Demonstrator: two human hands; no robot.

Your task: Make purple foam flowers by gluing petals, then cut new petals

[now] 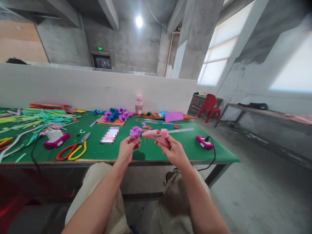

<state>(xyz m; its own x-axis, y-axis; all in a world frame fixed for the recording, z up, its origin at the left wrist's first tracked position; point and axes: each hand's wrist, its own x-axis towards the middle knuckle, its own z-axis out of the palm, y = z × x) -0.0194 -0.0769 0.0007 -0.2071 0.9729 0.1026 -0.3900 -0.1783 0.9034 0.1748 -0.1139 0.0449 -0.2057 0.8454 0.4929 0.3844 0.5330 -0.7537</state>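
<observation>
In my left hand (128, 149), thumb and fingers pinch the underside of a purple paper flower (135, 131), petals facing up. My right hand (175, 152) is wrapped round the handle of a pink hot glue gun (156, 134). The gun lies level and its nozzle points left, close to the flower's side; whether it touches cannot be made out. A clear glue stick (181, 130) extends right from behind the gun. Both hands are above the near edge of the green table (151, 156).
Scissors (75, 149) with red and yellow handles lie left, by a purple power socket (56, 140). A blurred-out phone-like rectangle (110, 135) is nearer. Finished-looking purple and blue flowers (115, 114) cluster behind. A pink bottle (138, 105) stands at the white partition. Another socket (204, 142) sits right.
</observation>
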